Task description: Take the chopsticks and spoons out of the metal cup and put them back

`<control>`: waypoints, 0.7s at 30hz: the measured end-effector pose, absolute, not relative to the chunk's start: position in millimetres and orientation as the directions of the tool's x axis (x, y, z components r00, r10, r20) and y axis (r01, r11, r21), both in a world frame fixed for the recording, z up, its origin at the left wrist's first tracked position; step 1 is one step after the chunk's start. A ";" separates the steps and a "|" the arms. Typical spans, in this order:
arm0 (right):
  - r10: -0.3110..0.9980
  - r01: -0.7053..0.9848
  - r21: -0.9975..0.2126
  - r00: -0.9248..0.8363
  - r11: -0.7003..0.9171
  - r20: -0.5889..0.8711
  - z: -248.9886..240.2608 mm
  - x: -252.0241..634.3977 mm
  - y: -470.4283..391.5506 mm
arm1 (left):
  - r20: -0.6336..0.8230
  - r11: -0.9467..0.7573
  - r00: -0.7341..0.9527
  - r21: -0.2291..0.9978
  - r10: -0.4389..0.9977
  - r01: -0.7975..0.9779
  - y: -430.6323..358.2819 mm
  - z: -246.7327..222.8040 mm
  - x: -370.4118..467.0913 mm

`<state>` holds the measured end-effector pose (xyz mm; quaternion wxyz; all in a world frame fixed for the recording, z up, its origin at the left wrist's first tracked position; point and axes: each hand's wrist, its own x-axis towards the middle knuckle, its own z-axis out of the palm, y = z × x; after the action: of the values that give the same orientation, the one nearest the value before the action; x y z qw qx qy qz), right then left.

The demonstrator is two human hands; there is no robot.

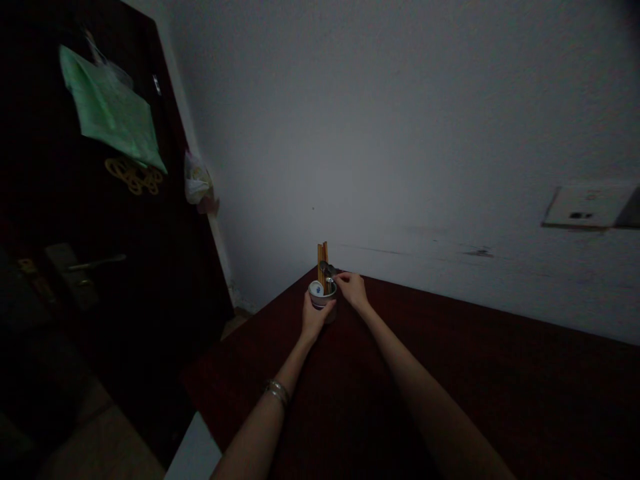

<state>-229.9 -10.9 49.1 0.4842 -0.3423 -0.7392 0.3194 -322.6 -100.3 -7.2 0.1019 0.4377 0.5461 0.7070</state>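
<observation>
A small utensil cup (pixel 324 301) stands on the dark red table near its back corner. My left hand (pixel 313 319) is wrapped round the near left side of the cup. Wooden chopsticks (pixel 321 260) rise upright from it, and a white ceramic spoon (pixel 316 289) with a blue mark rests at its left rim. Dark metal spoons (pixel 327 269) stick up beside the chopsticks. At the cup's right, my right hand (pixel 352 288) has thumb and forefinger pinched at a metal spoon. The lower ends of the utensils are hidden inside the cup.
The table (pixel 400 373) meets a grey wall (pixel 400 133) behind the cup. A dark door (pixel 150 267) with a lever handle (pixel 97 262) and a hanging green cloth (pixel 113 110) stands left. A wall socket (pixel 585 205) is at right. Lighting is dim.
</observation>
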 end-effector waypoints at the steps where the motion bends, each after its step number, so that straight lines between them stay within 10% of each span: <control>1: 0.819 0.186 -0.808 -0.274 0.559 0.504 52.0 -229.8 -11.8 | 0.511 -0.388 -0.593 0.859 0.622 0.333 -100.1 -7.1 -322.5; 8: 0.802 0.009 -0.803 0.034 0.596 0.596 101.8 -197.2 1.0 | 0.499 -0.372 -0.593 0.867 0.632 0.333 -101.1 -7.7 -322.9; 14: 0.925 -0.294 -0.878 0.144 0.378 0.351 110.9 -142.1 20.0 | 0.490 -0.374 -0.599 0.871 0.633 0.318 -102.3 -8.3 -323.9; 21: 0.988 0.117 -0.983 -0.078 0.140 0.131 39.4 -126.3 33.8 | 0.472 -0.366 -0.597 0.881 0.649 0.299 -104.8 -7.0 -322.2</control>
<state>-126.3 33.8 39.4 0.4837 -0.4765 -0.5797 0.4505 -322.2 -104.8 -7.0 0.1241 0.4315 0.5490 0.7050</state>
